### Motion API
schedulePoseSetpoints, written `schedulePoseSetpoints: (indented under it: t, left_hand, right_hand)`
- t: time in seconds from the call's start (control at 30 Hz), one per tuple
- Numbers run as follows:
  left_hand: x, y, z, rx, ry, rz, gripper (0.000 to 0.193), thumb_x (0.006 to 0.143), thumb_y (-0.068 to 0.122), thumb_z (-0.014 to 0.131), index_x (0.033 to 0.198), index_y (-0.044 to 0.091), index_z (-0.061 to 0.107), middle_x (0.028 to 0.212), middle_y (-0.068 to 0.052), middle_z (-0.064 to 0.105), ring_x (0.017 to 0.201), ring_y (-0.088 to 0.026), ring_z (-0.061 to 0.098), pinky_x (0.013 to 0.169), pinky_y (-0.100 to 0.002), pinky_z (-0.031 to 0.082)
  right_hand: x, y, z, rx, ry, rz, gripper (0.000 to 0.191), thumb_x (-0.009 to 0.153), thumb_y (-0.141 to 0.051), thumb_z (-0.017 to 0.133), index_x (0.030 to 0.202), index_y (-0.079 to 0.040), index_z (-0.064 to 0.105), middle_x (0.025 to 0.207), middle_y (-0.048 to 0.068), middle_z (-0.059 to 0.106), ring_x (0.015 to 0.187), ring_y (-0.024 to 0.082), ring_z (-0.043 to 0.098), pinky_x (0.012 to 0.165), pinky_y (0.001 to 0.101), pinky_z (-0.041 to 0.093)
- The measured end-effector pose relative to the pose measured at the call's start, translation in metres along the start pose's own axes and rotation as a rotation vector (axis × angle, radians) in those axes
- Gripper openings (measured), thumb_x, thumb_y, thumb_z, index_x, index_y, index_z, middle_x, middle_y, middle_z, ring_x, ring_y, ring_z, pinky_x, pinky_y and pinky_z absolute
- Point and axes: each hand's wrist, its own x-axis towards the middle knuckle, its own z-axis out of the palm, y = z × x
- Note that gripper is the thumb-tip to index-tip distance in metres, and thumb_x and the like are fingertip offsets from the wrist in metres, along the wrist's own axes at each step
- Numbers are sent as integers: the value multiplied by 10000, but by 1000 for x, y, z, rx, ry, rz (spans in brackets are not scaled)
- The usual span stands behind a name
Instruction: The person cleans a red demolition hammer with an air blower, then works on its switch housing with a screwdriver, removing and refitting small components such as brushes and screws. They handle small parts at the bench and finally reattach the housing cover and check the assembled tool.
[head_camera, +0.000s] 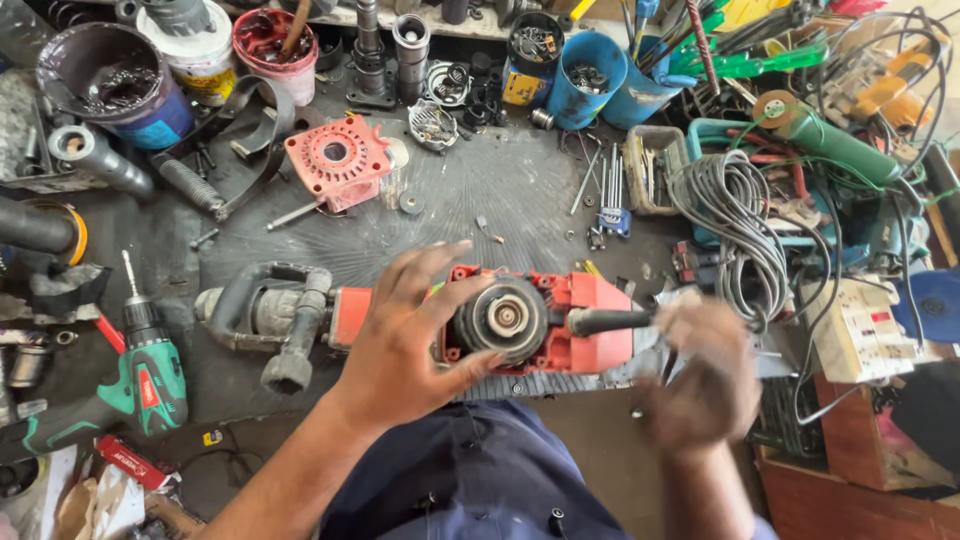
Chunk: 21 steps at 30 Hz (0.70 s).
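Left grip: in the head view the left hand (405, 335) lies spread, fingers open, pressing flat on the red plastic-and-metal demolition hammer body (520, 320) beside its exposed round dark motor end (500, 318); it steadies the tool and clasps nothing.
Right grip: the right hand (700, 375) is blurred; it seems curled near the black rod-shaped tool handle (608, 321) that points at the motor, but I cannot tell whether it grips it.
Tool position: the hammer lies on its side across the near edge of the dark ribbed rubber bench mat (500, 190), its grey side handle (285, 325) to the left.
Risk, slipping: a flat palm gives little hold; a hard push from the rod could likely slide or roll the body toward the person.
Risk, fingers: the left fingertips (478, 362) sit just beside the open motor, so a slipping tip could strike them.
Risk, clutter: the grey coiled cable (735, 215) and loose small screws (590, 235) lie near; a swinging elbow could snag or scatter them.
Nearby: the red round cover plate (338, 158) rests well apart, up left.
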Motion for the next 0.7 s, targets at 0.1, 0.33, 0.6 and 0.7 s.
schedulePoseSetpoints:
  t: [0.1,0.33,0.6,0.7]
  left_hand:
    - [0,0,18,31,-34,-44,561,836,372,796,1314,110,665,1527,-191,463,1422,-434,404,1189,-548,321]
    - [6,6,53,111,101,-210,475,787,368,834,1137,102,652,1452,-161,546,1408,-403,469,1225,-591,291]
    - [12,4,65,97,135,-297,652,740,407,869,1234,90,585,1470,-177,522,1412,-401,472,1227,-588,293]
    - [19,-12,41,-120,-57,-211,843,745,427,854,1413,57,498,1538,-209,479,1464,-416,423,1225,-536,322]
  right_hand:
    - [-23,-32,11,2,95,-113,184,910,-185,728,1020,-124,594,954,62,683,933,233,689,903,462,596]
    - [-28,-5,15,267,-84,-128,119,893,-190,747,949,-136,657,910,13,703,882,183,718,865,454,623]
    - [-23,30,16,400,-228,-132,163,859,-124,799,948,-126,663,936,20,719,929,199,748,872,466,641]
    - [-20,26,16,357,-235,-135,189,820,-156,812,948,-124,677,946,27,714,927,216,735,883,470,614]
